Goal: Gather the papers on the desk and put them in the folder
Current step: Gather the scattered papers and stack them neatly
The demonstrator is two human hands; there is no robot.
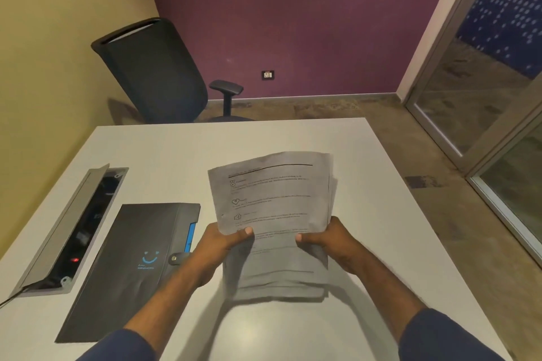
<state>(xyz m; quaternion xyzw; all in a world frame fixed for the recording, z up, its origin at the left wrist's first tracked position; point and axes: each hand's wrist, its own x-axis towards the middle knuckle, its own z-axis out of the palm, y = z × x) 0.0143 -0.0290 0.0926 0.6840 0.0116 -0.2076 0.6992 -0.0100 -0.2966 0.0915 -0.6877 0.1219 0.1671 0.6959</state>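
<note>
Head view: both hands hold the papers [271, 208] as one stack above the desk [366, 184], just right of the folder [129, 267]. The left hand [223, 243] grips the stack's left edge, thumb on top and fingers curled beneath; the right hand [325, 239] grips the right edge the same way. The sheets are not squared, since offset edges show at the top right and at the bottom.

The gathering looks done, as no loose sheet lies on the visible desk. The folder lies flat, and its strap [177, 258] reaches across its right edge, so it seems closed. What remains, by my reading, is to open the folder and slide the stack in. Left of the folder, a cable box [73, 228] is sunk in the desk with its lid up.
</note>
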